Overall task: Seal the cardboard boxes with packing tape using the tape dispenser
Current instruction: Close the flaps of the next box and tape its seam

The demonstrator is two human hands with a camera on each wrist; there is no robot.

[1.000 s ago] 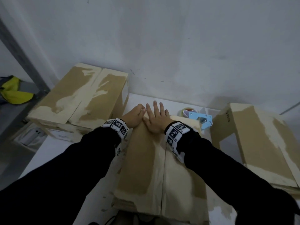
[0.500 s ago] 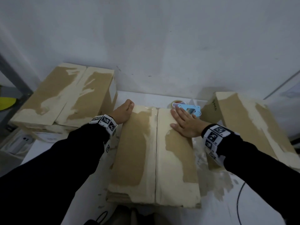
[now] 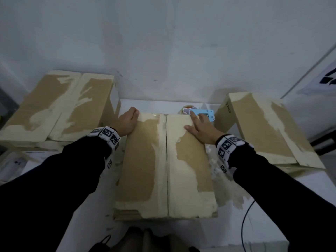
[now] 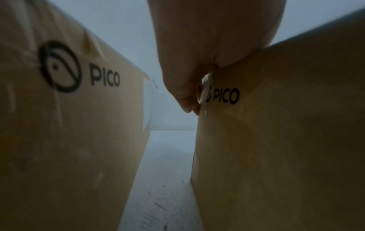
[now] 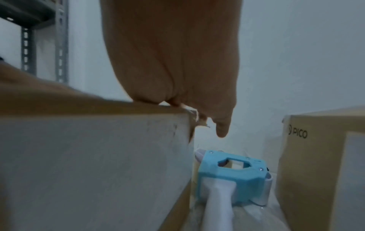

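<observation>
— How was the step best carried out?

— The middle box was held at its far left corner by the left hand, the fingers curled over the edge and down the side wall. The right hand lay flat on the right flap, fingers straight and spread, reaching past the far edge towards the tape dispenser. Nothing was gripped by it. The dispenser was judged best taken by its white handle, while the flaps were kept pressed level so that the centre seam stayed closed.

— Where was the dispenser found?

— On the table, just behind the middle box, between it and the right box.

— Was any writing made out?

— "PICO", with a round logo, was read on the left box and the middle box; also on the right box.
</observation>
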